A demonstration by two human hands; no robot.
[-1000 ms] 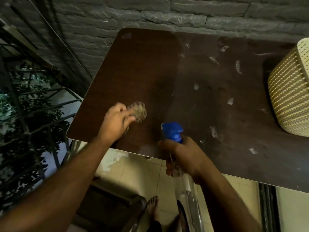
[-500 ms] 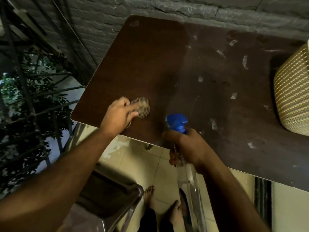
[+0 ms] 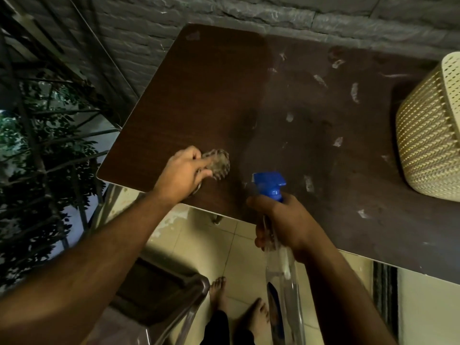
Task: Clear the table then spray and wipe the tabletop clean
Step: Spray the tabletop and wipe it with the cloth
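Observation:
A dark brown tabletop (image 3: 204, 100) fills the upper middle of the view. Its left part looks clean and its right part is dull with pale smears and bits. My left hand (image 3: 183, 171) grips a bunched brownish cloth (image 3: 219, 163) and presses it on the table near the front left edge. My right hand (image 3: 283, 220) grips the neck of a clear spray bottle (image 3: 282, 282) with a blue trigger head (image 3: 270, 184). The bottle hangs over the table's front edge with its nozzle towards the tabletop.
A cream woven basket (image 3: 430, 135) stands on the table at the right. A grey stone wall (image 3: 249, 13) runs behind. A metal railing (image 3: 49, 135) with foliage is at the left. A steel chair frame (image 3: 174, 290) and my bare feet (image 3: 239, 300) are below on tiled floor.
My left hand with the cloth has slid slightly along the table near the front left edge. My right hand keeps the spray bottle in about the same place.

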